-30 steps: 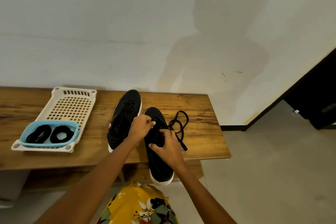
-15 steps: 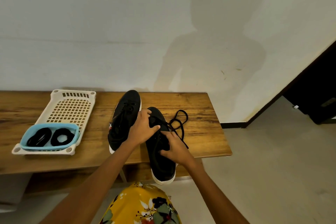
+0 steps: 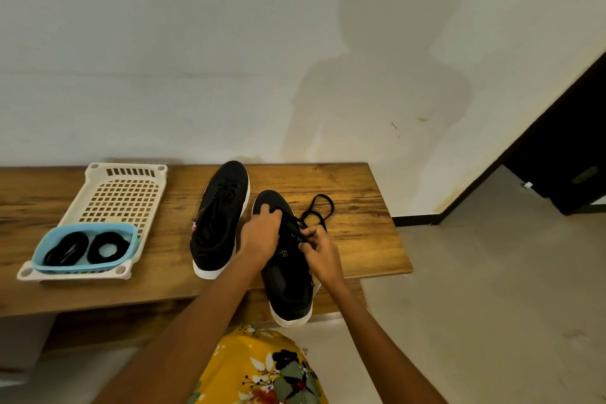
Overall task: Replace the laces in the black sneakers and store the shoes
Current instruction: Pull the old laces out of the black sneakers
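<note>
1. Right fingers (image 3: 310,233) pinch the thin black cord lace (image 3: 316,211) at the eyelets; left hand (image 3: 260,234) curls over the toe of the near black canvas sneaker with white sole (image 3: 288,292).
2. Risk: the heel overhangs the brown wooden bench (image 3: 360,207); a hard pull could tip it off.
3. Risk: the loose loop beside the shoe may knot.
4. Second laced black sneaker (image 3: 218,220) sits alongside, apart.

On the tabletop (image 3: 357,193), a tray (image 3: 124,197) lies left, a basket (image 3: 82,267) on its near end. Two sneakers (image 3: 219,220) lie right of it, the right one (image 3: 288,292) overhanging the near edge, a lace (image 3: 318,210) beside it.
</note>
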